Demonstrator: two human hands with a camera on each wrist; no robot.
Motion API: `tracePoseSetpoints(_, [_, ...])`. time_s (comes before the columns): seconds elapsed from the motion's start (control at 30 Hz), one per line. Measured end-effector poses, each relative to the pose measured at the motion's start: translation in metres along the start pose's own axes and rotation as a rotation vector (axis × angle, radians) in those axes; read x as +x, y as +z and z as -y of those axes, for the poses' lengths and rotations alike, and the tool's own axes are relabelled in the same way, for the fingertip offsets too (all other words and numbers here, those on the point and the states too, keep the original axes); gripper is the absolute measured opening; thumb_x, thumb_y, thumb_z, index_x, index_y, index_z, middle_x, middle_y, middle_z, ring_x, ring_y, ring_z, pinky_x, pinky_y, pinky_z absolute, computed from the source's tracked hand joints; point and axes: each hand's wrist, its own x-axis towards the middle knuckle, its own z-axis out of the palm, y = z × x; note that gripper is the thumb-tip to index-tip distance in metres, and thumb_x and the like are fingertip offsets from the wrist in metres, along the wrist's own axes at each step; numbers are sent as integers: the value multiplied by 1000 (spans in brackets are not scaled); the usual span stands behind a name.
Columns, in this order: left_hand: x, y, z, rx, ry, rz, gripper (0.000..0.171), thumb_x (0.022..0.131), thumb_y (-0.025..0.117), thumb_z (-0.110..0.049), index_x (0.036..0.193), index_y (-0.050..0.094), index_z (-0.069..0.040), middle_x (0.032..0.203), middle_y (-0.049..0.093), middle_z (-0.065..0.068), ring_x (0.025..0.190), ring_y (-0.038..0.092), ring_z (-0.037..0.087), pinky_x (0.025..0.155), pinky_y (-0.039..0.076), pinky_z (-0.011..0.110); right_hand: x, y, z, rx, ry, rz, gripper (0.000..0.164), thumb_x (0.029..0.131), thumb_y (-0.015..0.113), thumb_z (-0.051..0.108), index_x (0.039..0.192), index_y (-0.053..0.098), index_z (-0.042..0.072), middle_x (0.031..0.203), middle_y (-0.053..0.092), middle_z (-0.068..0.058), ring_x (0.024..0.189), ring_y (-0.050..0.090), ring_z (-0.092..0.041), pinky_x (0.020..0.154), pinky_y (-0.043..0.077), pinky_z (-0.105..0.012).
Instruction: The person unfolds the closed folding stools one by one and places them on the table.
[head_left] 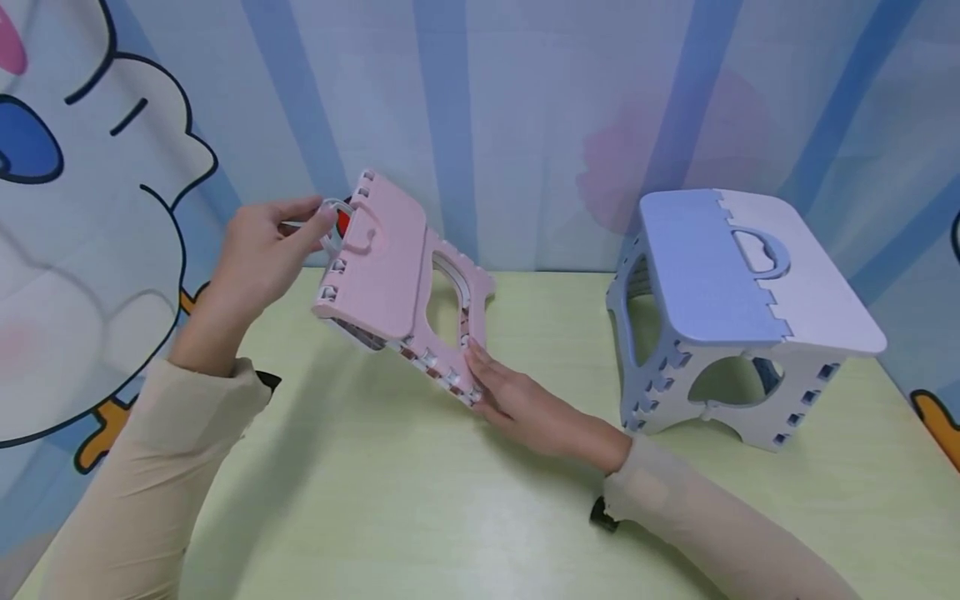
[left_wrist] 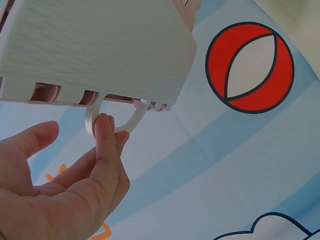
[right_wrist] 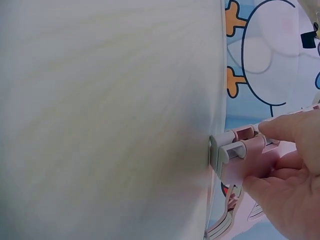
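Observation:
A pink and white folding stool [head_left: 382, 267], partly folded, is tilted above the table. My left hand [head_left: 258, 250] holds its white carrying handle [left_wrist: 91, 120] at the upper left, with fingers hooked through the loop. In the left wrist view the thumb stands apart from the handle. Lower down, my right hand [head_left: 528, 408] grips the end of the stool's leg panel. From the right wrist view, the thumb and fingers of that hand [right_wrist: 295, 175] lie on either side of the pink leg end [right_wrist: 247, 157], close to the tabletop.
A blue and white folding stool [head_left: 720, 267] stands unfolded and upright to the right on the pale green table [head_left: 420, 508]. Behind the table hangs a striped blue cloth [head_left: 517, 125] with cartoon prints.

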Motion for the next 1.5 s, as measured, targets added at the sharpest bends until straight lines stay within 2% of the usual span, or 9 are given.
tracePoseSetpoints(0.27, [-1, 2, -9, -17, 1, 16, 61, 90, 41, -55, 142, 36, -23, 137, 43, 7, 107, 51, 23, 76, 47, 33, -1, -4, -3, 85, 28, -18, 69, 93, 55, 20, 146, 15, 3, 152, 13, -9, 135, 20, -16, 101, 33, -28])
tracePoseSetpoints(0.43, [-1, 5, -15, -27, -17, 23, 62, 89, 41, -57, 142, 35, -24, 138, 41, 5, 111, 48, 23, 76, 48, 33, -1, -5, -4, 87, 24, -36, 68, 92, 57, 18, 145, 18, 2, 151, 15, -10, 134, 23, -16, 101, 34, -28])
tracePoseSetpoints(0.67, [0, 5, -22, -39, 42, 25, 62, 88, 44, -57, 141, 37, -25, 136, 44, 4, 110, 50, 21, 72, 46, 31, -1, -7, -1, 107, 43, -54, 66, 91, 58, 16, 144, 21, 1, 150, 18, -12, 132, 28, -16, 97, 38, -26])
tracePoseSetpoints(0.93, [1, 9, -31, -49, 97, 16, 61, 89, 46, -54, 140, 38, -22, 134, 47, 4, 110, 53, 18, 58, 40, 27, -2, -7, -1, 167, 88, -40, 69, 91, 58, 20, 145, 19, 3, 151, 17, -9, 129, 33, -12, 92, 40, -19])
tracePoseSetpoints(1.07, [2, 12, -36, -62, 86, 27, 61, 88, 47, -54, 140, 37, -24, 135, 46, 2, 114, 51, 18, 64, 44, 28, -3, -6, 0, 206, 101, -53, 69, 91, 58, 20, 145, 19, 2, 151, 16, -9, 127, 37, -13, 91, 42, -20])
tracePoseSetpoints(1.13, [2, 14, -40, -70, 85, 38, 61, 88, 47, -54, 141, 36, -25, 136, 45, 2, 116, 50, 18, 72, 48, 29, -3, -5, 0, 219, 111, -59, 69, 92, 57, 19, 145, 17, 2, 151, 14, -10, 127, 37, -13, 91, 42, -22])
tracePoseSetpoints(1.33, [3, 19, -47, -80, 122, 63, 63, 88, 48, -54, 142, 32, -25, 136, 44, 2, 108, 51, 16, 71, 47, 32, -4, -2, 1, 215, 151, -65, 70, 95, 52, 23, 146, 9, 4, 152, 9, -12, 130, 29, -14, 97, 36, -23])
tracePoseSetpoints(1.5, [5, 22, -54, -74, 156, 73, 63, 89, 47, -54, 142, 32, -25, 139, 40, 1, 115, 48, 15, 78, 48, 34, -5, -3, 2, 245, 159, -65, 72, 95, 51, 23, 147, 3, 9, 152, 10, -12, 127, 36, -15, 95, 39, -24])
